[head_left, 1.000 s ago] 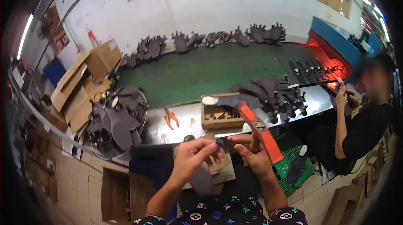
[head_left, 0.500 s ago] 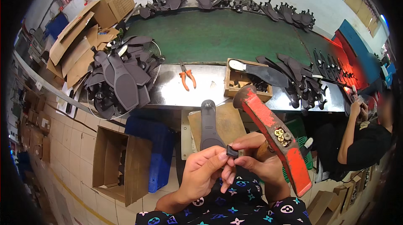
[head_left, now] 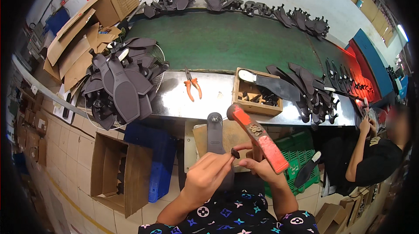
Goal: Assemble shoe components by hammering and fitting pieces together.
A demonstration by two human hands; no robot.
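My left hand (head_left: 207, 176) pinches a small black heel tip (head_left: 235, 153) between thumb and fingertips. Close beside it, my right hand (head_left: 261, 169) holds a hammer (head_left: 267, 143) with a worn red head, its handle mostly hidden by the hand. The right index finger reaches toward the heel tip; whether it touches cannot be made out. Just beyond my hands, a dark shoe sole (head_left: 214, 134) lies over a worn board (head_left: 235, 134), its heel end pointing away from me and its near end hidden behind the left hand.
Orange-handled pliers (head_left: 192, 86) lie on the metal bench beside a wooden box (head_left: 258, 108) of small black parts. Soles fill a wire basket (head_left: 124, 81) at left and a pile (head_left: 307, 81) at right. A green crate (head_left: 288, 146) sits below; a co-worker (head_left: 377, 157) sits at right.
The hammer head has swung lower and left, toward my body's middle. My left hand has turned with its back up, still pinching the heel tip; the right fingers have loosened from it.
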